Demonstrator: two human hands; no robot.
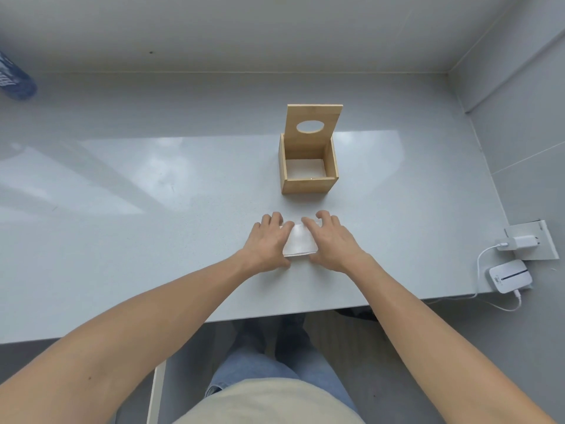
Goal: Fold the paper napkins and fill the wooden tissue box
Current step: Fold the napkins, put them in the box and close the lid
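Head view. Napkin [299, 242]: frame centre, flat on table [153, 240], below box [308, 166]. Left hand [267, 244], right hand [328, 243]: spread, pressing its sides, nothing grasped. Likely light, limp, tearable; pinch at folded edges.

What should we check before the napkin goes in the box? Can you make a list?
1. Lid up, out of the way: ok, it stands open behind the wooden box.
2. Room inside the box: ok, only something white lies flat at the bottom.
3. Napkin folded: ok, it looks folded; how neatly, cannot tell.
4. Both hands on the napkin: ok, left hand and right hand press flat at its sides.
5. Path from napkin to box: ok, bare table between them.
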